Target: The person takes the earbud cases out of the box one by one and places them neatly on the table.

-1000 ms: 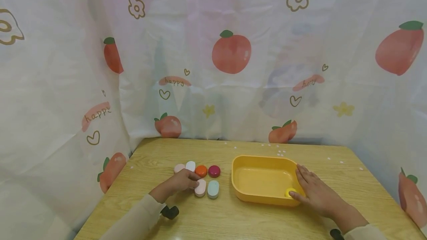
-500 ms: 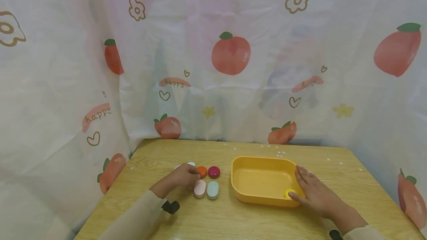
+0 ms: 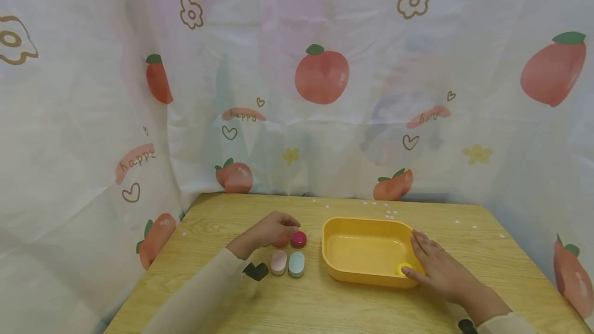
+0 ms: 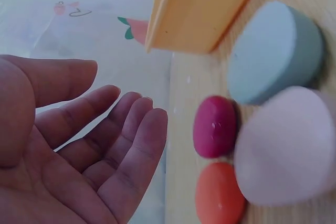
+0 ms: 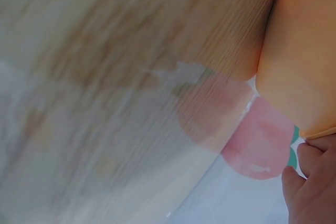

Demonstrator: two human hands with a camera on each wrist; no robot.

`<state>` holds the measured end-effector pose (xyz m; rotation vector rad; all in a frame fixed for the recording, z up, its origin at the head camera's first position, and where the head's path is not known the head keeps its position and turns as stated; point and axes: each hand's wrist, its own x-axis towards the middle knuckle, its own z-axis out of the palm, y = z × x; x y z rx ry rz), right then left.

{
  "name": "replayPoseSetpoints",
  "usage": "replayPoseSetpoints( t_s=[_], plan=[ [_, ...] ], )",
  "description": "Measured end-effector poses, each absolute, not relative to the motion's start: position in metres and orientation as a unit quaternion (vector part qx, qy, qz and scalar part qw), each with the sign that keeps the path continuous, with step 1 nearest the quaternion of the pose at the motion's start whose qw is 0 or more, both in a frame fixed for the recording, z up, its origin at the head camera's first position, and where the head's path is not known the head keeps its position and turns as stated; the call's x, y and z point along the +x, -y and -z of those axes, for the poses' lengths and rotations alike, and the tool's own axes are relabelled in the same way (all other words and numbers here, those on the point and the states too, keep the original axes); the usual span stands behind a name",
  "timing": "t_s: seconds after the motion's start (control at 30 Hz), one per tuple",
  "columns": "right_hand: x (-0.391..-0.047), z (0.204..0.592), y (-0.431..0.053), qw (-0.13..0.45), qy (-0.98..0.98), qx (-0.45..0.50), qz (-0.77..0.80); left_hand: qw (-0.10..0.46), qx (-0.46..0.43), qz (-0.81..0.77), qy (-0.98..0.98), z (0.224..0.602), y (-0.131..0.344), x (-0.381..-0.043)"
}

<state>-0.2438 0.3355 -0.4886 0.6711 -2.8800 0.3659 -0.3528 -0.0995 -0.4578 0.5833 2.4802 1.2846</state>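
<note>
In the head view my left hand (image 3: 270, 229) is raised over the row of smooth pebble-like blocks, partly covering the orange block (image 3: 280, 243). The left wrist view shows its fingers loosely bent and holding nothing, beside the magenta block (image 4: 215, 127). A pale pink block (image 3: 279, 263) and a mint block (image 3: 296, 265) stand side by side in front. My right hand (image 3: 438, 267) rests along the right rim of a yellow tray (image 3: 366, 276), fingers straight and thumb over the inside corner. Under that thumb tip, a small yellow piece (image 3: 402, 269) lies in the tray.
The wooden table (image 3: 325, 308) has small white specks scattered toward its back. A fruit-print curtain (image 3: 325, 133) hangs behind it and along both sides. A black wrist mount (image 3: 257, 271) sticks out below the left sleeve.
My left hand has lifted and moved right and back, from beside the orange block to above the row. The white and pale blocks at the row's left are now hidden. My right hand stays put.
</note>
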Motion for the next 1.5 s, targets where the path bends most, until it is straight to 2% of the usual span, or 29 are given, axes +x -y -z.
replayPoseSetpoints(
  t_s=[0.6, 1.5],
  plan=[
    [-0.247, 0.493, -0.337, 0.067, 0.966, 0.219, -0.120, 0.195, 0.259, -0.507, -0.799, 0.447, 0.041, -0.367],
    [-0.245, 0.487, -0.334, 0.055, 0.965, 0.214, -0.143, 0.262, 0.303, -0.513, -0.759, 0.445, -0.056, -0.351]
  ],
)
